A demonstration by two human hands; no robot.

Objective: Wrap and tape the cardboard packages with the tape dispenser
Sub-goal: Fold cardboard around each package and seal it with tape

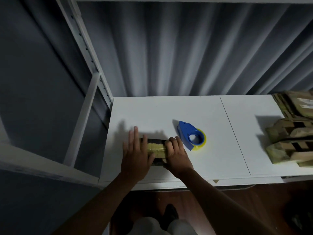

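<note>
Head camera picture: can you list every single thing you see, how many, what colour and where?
Small cardboard package: one, dark with a yellowish tape band, near the table's left front, under both hands.
Blue plastic tape dispenser with yellow tape roll: one, lying on the table, right of the package, untouched.
Pile of brown cardboard packages: several, count unclear, at the table's right edge.
White table: one, centre.
White metal shelf frame: one, left.
Grey curtain: one, behind the table.
Left hand: one, fingers straight, resting on the package.
Right hand: one, fingers curled over the package's right end.
</note>
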